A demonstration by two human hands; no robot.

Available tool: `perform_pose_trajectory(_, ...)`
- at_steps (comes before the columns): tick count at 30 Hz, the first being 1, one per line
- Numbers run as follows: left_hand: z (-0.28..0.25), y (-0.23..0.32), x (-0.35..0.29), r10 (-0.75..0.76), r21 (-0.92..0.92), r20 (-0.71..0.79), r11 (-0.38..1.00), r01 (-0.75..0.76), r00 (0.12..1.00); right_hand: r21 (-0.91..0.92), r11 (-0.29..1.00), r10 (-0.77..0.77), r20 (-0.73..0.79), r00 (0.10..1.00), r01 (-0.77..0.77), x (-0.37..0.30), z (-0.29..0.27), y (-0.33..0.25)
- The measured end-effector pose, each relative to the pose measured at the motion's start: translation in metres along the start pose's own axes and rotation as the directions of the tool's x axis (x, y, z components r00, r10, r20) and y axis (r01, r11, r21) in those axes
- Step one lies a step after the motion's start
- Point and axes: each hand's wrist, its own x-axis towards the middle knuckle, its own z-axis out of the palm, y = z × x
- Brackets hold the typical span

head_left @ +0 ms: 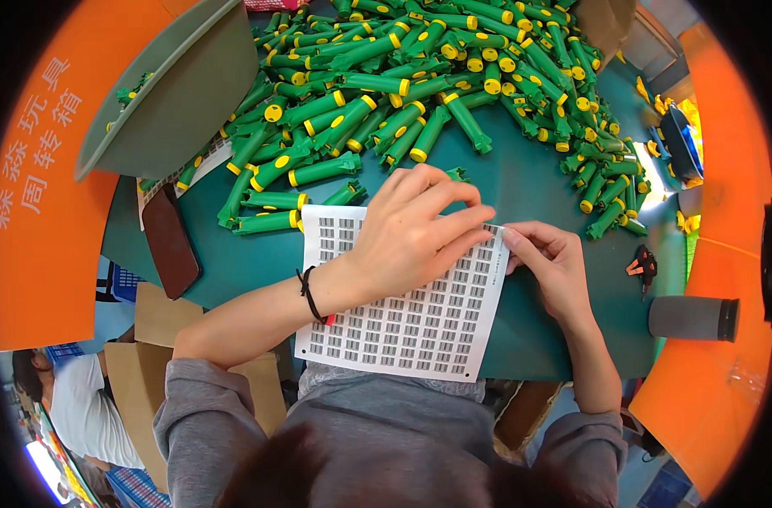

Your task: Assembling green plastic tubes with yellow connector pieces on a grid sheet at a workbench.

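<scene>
A white sheet of labels (394, 339), printed with rows of small dark blocks, lies on the table in front of me. My left hand (415, 224) reaches across it, with bent fingers and thumb drawn together at the upper right corner. Whatever is between those fingertips is too small to make out. At that same corner, my right hand (551, 262) pinches the sheet's edge between thumb and fingers. Just beyond the sheet spreads a large heap of green plastic tubes (326, 169) with yellow ends. One green piece (458, 174) shows partly behind my left hand.
A grey-green basin (182, 93) stands tilted at the left, above a dark red-brown flat case (170, 241). On the right are a grey cylindrical cup (691, 318) and a small black-and-orange tool (642, 269). Orange bins (47, 279) flank the green table (530, 343). Another person (89, 415) sits lower left.
</scene>
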Motion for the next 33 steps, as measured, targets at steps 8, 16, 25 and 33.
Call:
perform_pose_trajectory(8,0.002,0.0,-0.003,0.093,0.073,0.023,0.993,-0.094,0.995,0.054,0.998,0.034,0.025,0.999,-0.035,0.0,-0.003,0.0)
perform_pose_trajectory(16,-0.014,-0.006,0.016,-0.045,-0.012,-0.068,0.999,0.044,0.997,-0.709,0.665,-0.385,-0.054,0.921,0.237,0.033,-0.017,-0.011)
perform_pose_trajectory(25,-0.023,-0.014,0.022,-0.329,-0.2,-0.182,0.935,0.293,0.927,-0.684,0.667,-0.505,-0.125,0.854,0.295,0.105,0.011,-0.015)
perform_pose_trajectory(33,-0.034,0.005,0.016,-0.335,-0.546,-0.005,0.79,0.278,0.942,0.261,0.96,-0.112,0.045,0.993,0.096,-0.006,0.032,-0.04)
